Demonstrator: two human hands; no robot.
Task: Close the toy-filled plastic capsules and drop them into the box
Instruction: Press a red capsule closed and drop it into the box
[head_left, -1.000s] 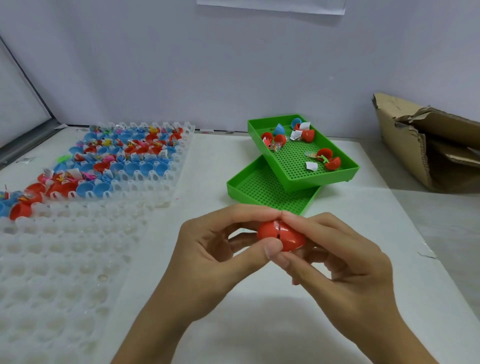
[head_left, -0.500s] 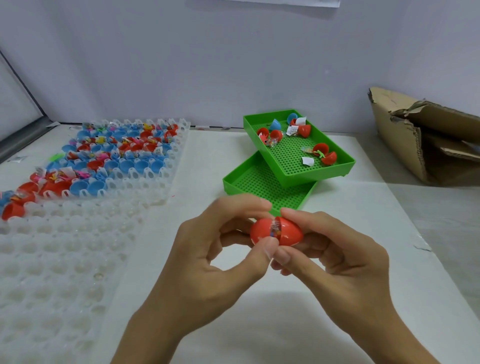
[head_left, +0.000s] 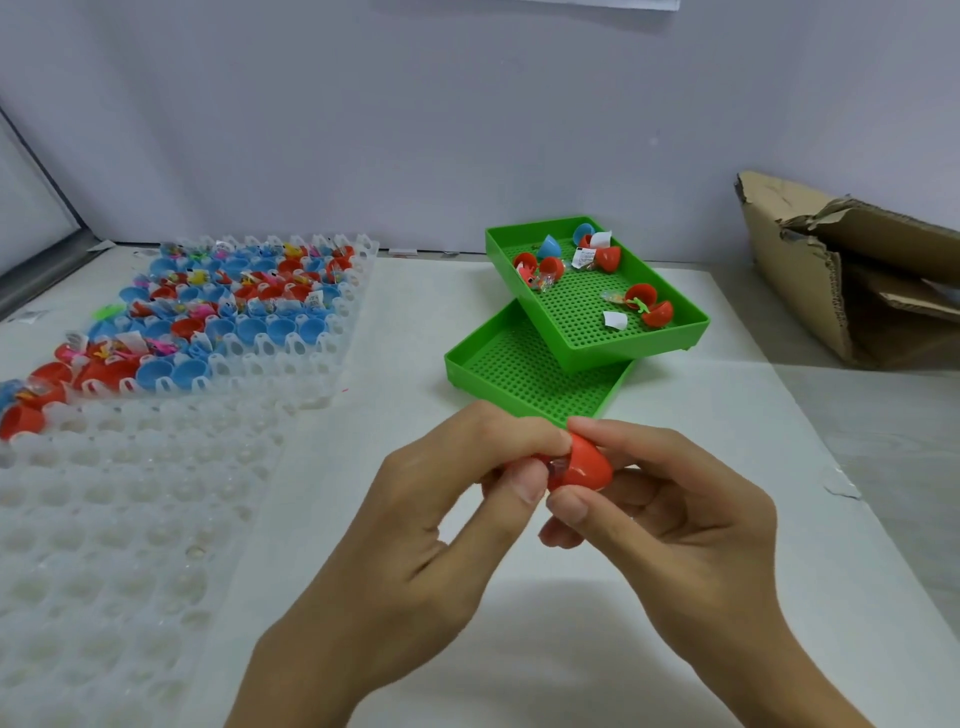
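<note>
One red capsule (head_left: 582, 465) is held above the counter (head_left: 675, 597), pinched between the curled fingers of the left hand (head_left: 415, 530) and right hand (head_left: 680, 525), its halves not yet fully shut; it is judged light, stiff, smooth and slippery, best gripped on opposite domes. Two green trays (head_left: 524, 374) are stacked askew near one cardboard box (head_left: 795, 280); the capsules in the white rack (head_left: 156, 467) are too many to be counted.

Two hands (head_left: 415, 525) (head_left: 685, 525), one held red capsule (head_left: 584, 465), two green trays (head_left: 524, 374) (head_left: 675, 332), two clear racks (head_left: 311, 364) (head_left: 130, 545), one cardboard box (head_left: 795, 291).

White table (head_left: 675, 597) bears clear trays (head_left: 104, 519), green tray (head_left: 498, 374).
</note>
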